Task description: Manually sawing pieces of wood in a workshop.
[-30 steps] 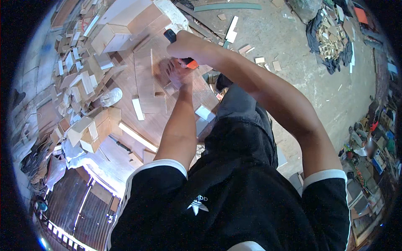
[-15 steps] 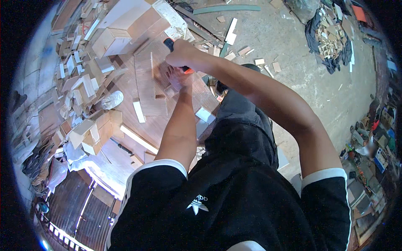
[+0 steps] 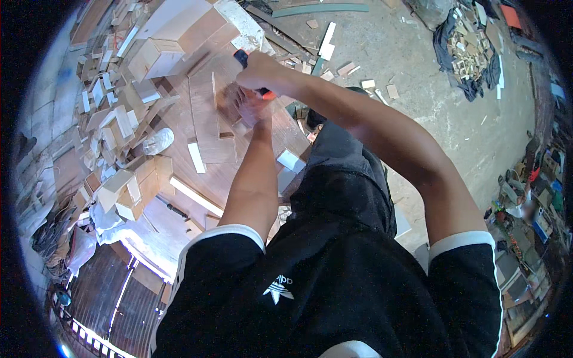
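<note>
My right hand [image 3: 256,73] is wrapped round a black-and-orange hand tool [image 3: 241,58]; its black end sticks out beyond the knuckles and an orange part shows below the palm. My fist hides most of the tool, so its exact kind is unclear. Just below it, my left hand [image 3: 255,112] reaches over the wooden worktop [image 3: 224,182], close to the tool and next to a wooden frame piece [image 3: 215,101]. Blur and shadow smear the left fingers, and what they touch cannot be made out.
Stacked wooden box parts [image 3: 119,128] crowd the left side. A clear plastic bottle [image 3: 158,142] lies beside them. White-faced strips [image 3: 196,157] rest on the worktop. Wood offcuts [image 3: 367,84] are scattered over the concrete floor, and a black bag of scraps [image 3: 468,51] stands far right.
The view has shifted slightly. Both hands stay at nearly the same place over the worktop, the right still gripping the tool; the left hand looks more blurred.
</note>
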{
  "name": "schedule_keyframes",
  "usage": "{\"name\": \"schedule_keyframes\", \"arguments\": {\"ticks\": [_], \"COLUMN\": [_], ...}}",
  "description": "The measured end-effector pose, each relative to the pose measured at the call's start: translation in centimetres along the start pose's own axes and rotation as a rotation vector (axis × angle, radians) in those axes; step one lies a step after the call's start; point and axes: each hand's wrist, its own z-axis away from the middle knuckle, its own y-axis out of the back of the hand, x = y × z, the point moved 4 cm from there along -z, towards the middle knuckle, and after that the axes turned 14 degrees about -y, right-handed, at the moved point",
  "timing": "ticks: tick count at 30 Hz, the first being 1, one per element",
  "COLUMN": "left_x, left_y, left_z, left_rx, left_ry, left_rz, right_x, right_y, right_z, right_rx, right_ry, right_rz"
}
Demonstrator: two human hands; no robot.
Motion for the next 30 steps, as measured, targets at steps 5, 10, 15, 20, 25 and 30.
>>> {"name": "schedule_keyframes", "arguments": {"ticks": [5,10,15,20,25,30], "left_x": [0.4,5.5,5.9,0.7,5.0,4.5], "left_y": [0.4,2.5,1.6,2.7,2.5,3.1], "left_z": [0.3,-1.0,-2.0,0.1,-1.8,-1.6], "left_rx": [0.081,0.02,0.075,0.143,0.042,0.13], "left_ry": [-0.03,0.044,-0.056,-0.046,-0.092,-0.079], "left_rz": [0.058,0.085,-0.093,-0.051,-0.262,-0.305], "right_x": [1.0,2.7,3.8,1.6,5.5,5.3], "right_y": [0.5,1.3,1.7,-0.4,0.2,1.2], "right_z": [-0.2,0.3,-1.3,1.4,-1.0,0.1], "right_rx": [-0.017,-0.044,-0.002,-0.115,-0.062,-0.085], "right_ry": [0.003,-0.177,-0.215,-0.154,-0.29,-0.247], "right_rz": [-0.11,-0.328,-0.389,-0.462,-0.889,-1.031]}}
